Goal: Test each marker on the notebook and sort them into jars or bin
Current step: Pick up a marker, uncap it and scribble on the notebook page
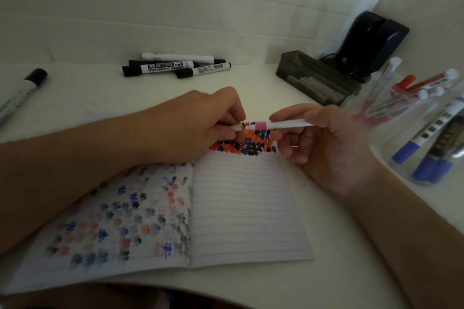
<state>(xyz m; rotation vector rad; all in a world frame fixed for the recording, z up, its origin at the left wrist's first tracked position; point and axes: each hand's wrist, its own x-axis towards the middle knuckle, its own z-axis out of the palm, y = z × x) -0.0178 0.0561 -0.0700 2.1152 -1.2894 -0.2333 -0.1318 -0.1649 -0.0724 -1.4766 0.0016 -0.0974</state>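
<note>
The right hand [324, 143] pinches the marker [281, 125] barrel; the left hand [200, 125] pinches its other end. The marker lies level between both grips, above the open notebook [241, 208]. Jars [426, 133] holding markers stand right of the right grip.

white pink-banded marker [281, 125] level above open notebook [241, 208]

Matt lined paper notebook [246, 208]; clear glossy plastic jars [426, 133].

A home desk corner: white tabletop [251, 83] against a white wall, a dark speaker [371, 42] at two o'clock.
</note>
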